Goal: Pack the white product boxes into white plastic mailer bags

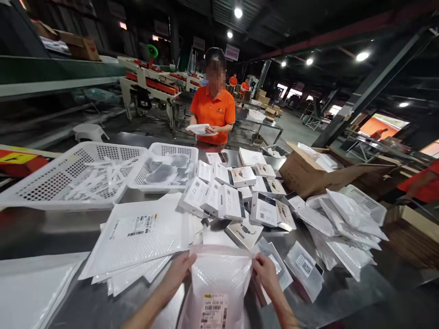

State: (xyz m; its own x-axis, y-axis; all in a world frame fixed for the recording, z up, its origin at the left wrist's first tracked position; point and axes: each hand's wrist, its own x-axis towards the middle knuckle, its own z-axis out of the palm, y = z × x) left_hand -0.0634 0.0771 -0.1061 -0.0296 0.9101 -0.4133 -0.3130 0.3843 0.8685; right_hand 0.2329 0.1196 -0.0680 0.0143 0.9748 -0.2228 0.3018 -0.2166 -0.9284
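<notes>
A white bubble mailer [219, 283] with a printed shipping label is in front of me, its top edge pointing away. My left hand [180, 274] pinches its upper left edge, and my right hand [265, 272] grips the upper right edge. What the mailer contains, if anything, is hidden. Just left of it lies a stack of flat white bubble mailers [154, 228], the top one labelled. Beyond my hands is a loose heap of small white product boxes [231, 201]. Two boxes in clear bags, one with a square code label [303, 265], lie near my right hand.
Two white perforated baskets [41, 194] stand at the back left, holding small white pieces and grey packets. Filled mailers [338, 224] are piled at right beside an open cardboard box [302, 171]. Across the metal table a person in an orange shirt [214, 112] holds a white packet.
</notes>
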